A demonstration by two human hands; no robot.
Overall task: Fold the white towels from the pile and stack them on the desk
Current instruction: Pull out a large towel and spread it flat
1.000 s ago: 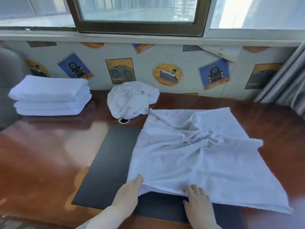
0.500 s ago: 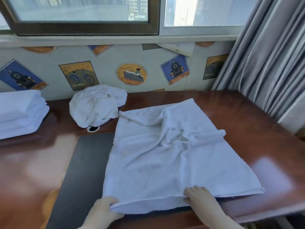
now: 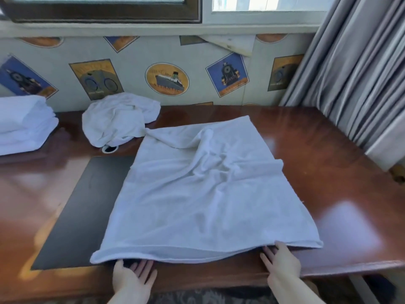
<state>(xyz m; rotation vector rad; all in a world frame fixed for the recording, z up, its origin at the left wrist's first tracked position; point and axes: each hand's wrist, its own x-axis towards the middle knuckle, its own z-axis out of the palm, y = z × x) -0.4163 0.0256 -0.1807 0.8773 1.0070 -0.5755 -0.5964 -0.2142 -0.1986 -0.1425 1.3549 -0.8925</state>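
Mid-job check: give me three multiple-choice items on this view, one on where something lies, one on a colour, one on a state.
1. Where is the crumpled towel?
A. far left of the spread towel
B. on the stack
C. on the floor

2. What colour is the mat?
A. white
B. black
C. yellow

3. How are the left hand and right hand?
A. both fists
B. off the desk
C. fingers straight at the towel's near edge

Answers: 1 A, it lies by the wall; 2 B, a dark sheet; 3 C, fingers reach under the edge.
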